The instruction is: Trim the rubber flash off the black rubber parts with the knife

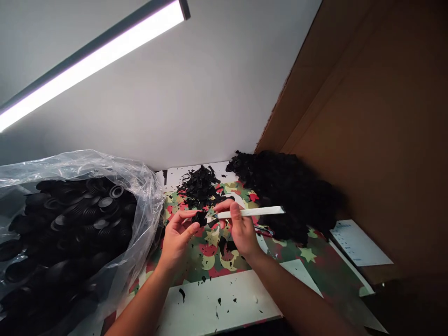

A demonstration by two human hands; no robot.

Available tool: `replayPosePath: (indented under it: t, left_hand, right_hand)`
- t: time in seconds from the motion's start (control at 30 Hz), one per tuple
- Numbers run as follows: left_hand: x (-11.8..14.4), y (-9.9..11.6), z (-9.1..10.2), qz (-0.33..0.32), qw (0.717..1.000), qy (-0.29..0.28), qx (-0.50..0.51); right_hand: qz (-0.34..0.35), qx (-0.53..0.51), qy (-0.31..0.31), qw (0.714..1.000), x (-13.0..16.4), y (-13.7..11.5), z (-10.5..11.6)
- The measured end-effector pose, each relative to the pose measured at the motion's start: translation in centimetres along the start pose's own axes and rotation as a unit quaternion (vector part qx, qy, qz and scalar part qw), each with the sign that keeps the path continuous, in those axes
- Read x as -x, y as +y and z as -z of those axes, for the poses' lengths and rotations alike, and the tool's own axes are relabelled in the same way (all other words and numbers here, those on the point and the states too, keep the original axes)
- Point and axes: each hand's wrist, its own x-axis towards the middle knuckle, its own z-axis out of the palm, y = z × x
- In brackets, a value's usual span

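My left hand (178,240) pinches a small black ribbed rubber bellows (199,218) between thumb and fingers, above the patterned tabletop. In my right hand (243,235) is a slim knife with a white handle (261,211), held like a pen. Its tip points left and meets or nearly meets the bellows; I cannot tell whether it touches. Just beyond my hands lies a heap of black rubber trimmings (200,184). Under my right hand, a red utility knife (265,230) rests on the table, partly hidden.
A clear plastic bag (149,184) full of black ribbed bellows (80,219) stands at left. A large dark pile (290,196) lies at right against a cardboard wall (378,116). Near it is a white printed sheet (362,243). Scraps dot the white board (206,308) in front.
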Motion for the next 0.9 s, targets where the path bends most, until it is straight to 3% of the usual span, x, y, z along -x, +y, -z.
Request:
replayPosePath:
  t: [0.33, 0.7, 0.9]
  left_hand:
    - [-0.1, -0.1, 0.1, -0.054, 0.998, 0.032, -0.016]
    - [0.1, 0.0, -0.1, -0.088, 0.994, 0.025, -0.060]
    - [0.4, -0.2, -0.1, -0.120, 0.988, 0.000, -0.096]
  right_hand:
    - [0.141, 0.127, -0.061, 0.980, 1.4, -0.6, -1.1]
    - [0.089, 0.176, -0.091, 0.976, 1.5, -0.9, -1.0]
    - [0.177, 0.254, -0.078, 0.948, 1.1, -0.4, -1.3]
